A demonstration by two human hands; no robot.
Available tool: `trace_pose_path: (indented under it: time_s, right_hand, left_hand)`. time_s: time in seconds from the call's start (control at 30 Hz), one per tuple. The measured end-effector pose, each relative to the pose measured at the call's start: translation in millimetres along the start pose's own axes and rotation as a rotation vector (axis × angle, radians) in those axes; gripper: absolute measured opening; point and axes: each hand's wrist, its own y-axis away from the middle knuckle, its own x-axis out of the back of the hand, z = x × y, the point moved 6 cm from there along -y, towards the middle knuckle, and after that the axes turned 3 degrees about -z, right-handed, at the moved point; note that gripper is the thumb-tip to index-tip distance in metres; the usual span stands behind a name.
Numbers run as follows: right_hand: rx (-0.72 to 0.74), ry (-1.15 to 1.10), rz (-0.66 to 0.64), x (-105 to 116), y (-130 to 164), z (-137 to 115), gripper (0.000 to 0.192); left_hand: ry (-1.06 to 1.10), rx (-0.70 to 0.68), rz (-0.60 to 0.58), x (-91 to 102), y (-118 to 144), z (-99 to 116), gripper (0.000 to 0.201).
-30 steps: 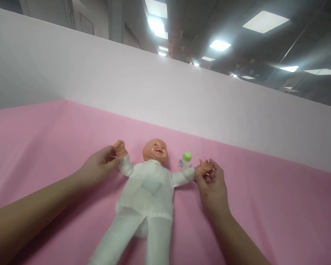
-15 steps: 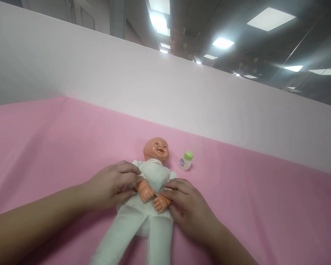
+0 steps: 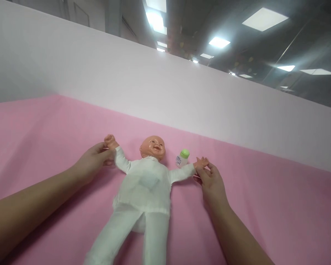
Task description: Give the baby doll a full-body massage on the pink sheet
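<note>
A baby doll (image 3: pixel 146 186) with a white cloth body lies on its back, its bald plastic head toward the far wall. Both of its arms are stretched out to the sides. My left hand (image 3: pixel 92 162) grips the doll's arm on the left at the wrist, fingers closed round it. On the other side, my right hand (image 3: pixel 213 184) pinches the doll's other arm near its plastic hand. A small clear bottle (image 3: pixel 182 158) with a green cap and a printed label stands just behind that arm, beside the doll's head.
Pink cloth (image 3: pixel 264 206) covers the surface under the doll, with soft creases. A white wall (image 3: pixel 165 84) rises along the far side. Above it are a dark ceiling and several bright light panels (image 3: pixel 264 19).
The doll's arms have swung from its belly outward and up to both sides, with my hands moving apart along with them. The bottle stays in place beside the head.
</note>
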Motion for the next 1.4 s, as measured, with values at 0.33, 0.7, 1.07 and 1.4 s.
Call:
trace_pose_path:
  time_s: [0.33,0.7,1.07,1.4]
  right_hand:
    - [-0.238,0.134,-0.065,18.2,-16.2,31.7,0.071]
    - [0.746,0.55,-0.209,-43.2,65.9,-53.2,0.049]
    - [0.905,0.835,-0.699,-89.9,106.7,-51.0,0.033]
    - [0.3,0.211,-0.178,-30.0,37.8,-24.2,0.046]
  left_hand:
    - [0.176,0.229,-0.091,12.5,-19.1,-22.1,0.038]
    - [-0.582,-0.611,-0.206,-41.5,53.8,44.2,0.027]
    - [-1.044,-1.022,-0.517,-73.6,81.6,36.7,0.042]
    - [-0.226,-0.247,-0.164,-24.3,31.4,24.7,0.018]
